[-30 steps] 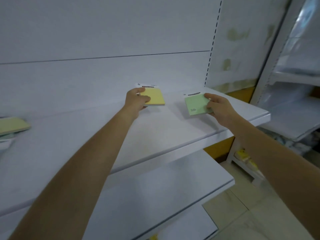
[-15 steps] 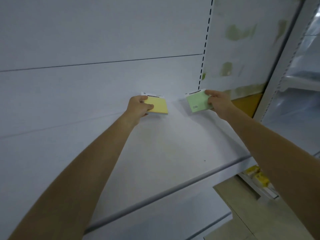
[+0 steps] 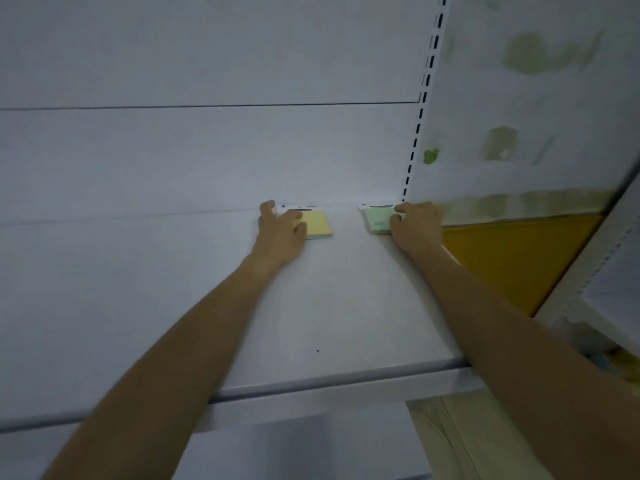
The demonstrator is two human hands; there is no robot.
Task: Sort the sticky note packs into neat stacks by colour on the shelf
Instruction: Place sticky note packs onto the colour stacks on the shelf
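Note:
A yellow sticky note pack (image 3: 318, 227) lies on the white shelf (image 3: 339, 306) against the back panel. My left hand (image 3: 280, 233) grips its left side, with the thumb on top of it. About a hand's width to the right lies a green sticky note pack (image 3: 376, 218), close to the shelf's back right corner. My right hand (image 3: 417, 225) holds that pack by its right edge, fingers curled over it. Both packs have a white header strip at their far end, touching the back panel.
A slotted upright (image 3: 420, 112) runs up the back at the shelf's right end. Beyond it are a stained white panel (image 3: 536, 98) and a yellow wall patch (image 3: 512, 251). A lower shelf (image 3: 277, 452) juts out below the front edge.
Both hands have carried their packs farther in and set them down flat against the back panel. The view has moved closer to the shelf and tilted upward.

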